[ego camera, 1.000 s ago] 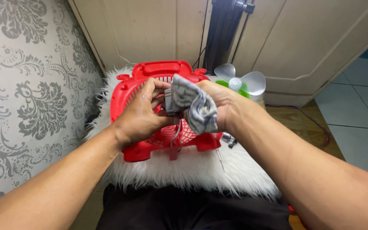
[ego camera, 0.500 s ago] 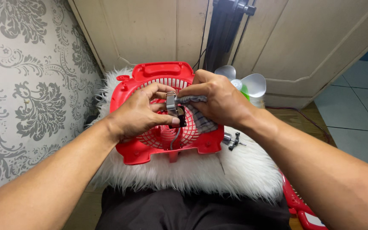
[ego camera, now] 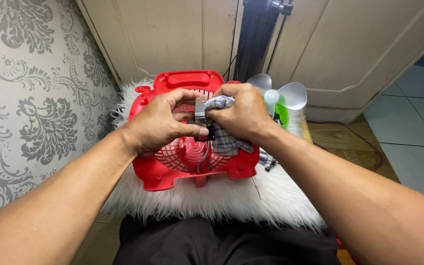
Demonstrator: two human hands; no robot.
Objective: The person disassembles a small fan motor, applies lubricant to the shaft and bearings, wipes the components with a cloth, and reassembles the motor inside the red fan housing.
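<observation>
A red plastic fan housing point(ego camera: 192, 169) with a round grille lies flat on a white furry cover point(ego camera: 222, 198). My left hand point(ego camera: 160, 122) pinches a small metal and black part point(ego camera: 201, 118) above the grille; a thin grey wire hangs from the part. My right hand point(ego camera: 239, 113) holds a checked grey cloth point(ego camera: 229, 140) bunched against that part. The cloth's loose end hangs over the grille.
A translucent fan blade on a green piece point(ego camera: 280, 98) lies at the right of the housing. Small metal screws point(ego camera: 267, 159) rest on the fur nearby. Cream cabinet doors point(ego camera: 172, 34) stand behind, a patterned grey wall point(ego camera: 30, 98) at left, tiled floor point(ego camera: 413, 132) at right.
The cloth, spread wide a second ago, is now bunched in my right hand against the small part. Both hands have drawn closer together over the grille.
</observation>
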